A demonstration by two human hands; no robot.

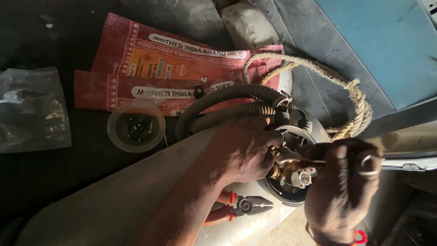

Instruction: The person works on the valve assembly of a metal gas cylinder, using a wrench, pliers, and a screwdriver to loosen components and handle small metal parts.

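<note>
My left hand (243, 150) reaches in from the lower left, its fingers curled around a brass fitting (274, 171) on the valve assembly (298, 175) inside a round black housing (277, 191). My right hand (339, 191), with a ring on one finger, grips a metal spanner (291, 157). The spanner's head sits on the fitting, right beside my left fingertips. Two black corrugated hoses (227, 98) curve from the housing to the left. The housing sits on a pale tank (114, 200).
Orange-handled pliers (241, 207) lie on the tank under my left forearm. A thick rope (355, 105) loops behind the housing. Further left are a red woven sack (173, 68), a clear round tub of small parts (135, 126) and a plastic bag (32, 109). A blue panel (387, 45) stands at the upper right.
</note>
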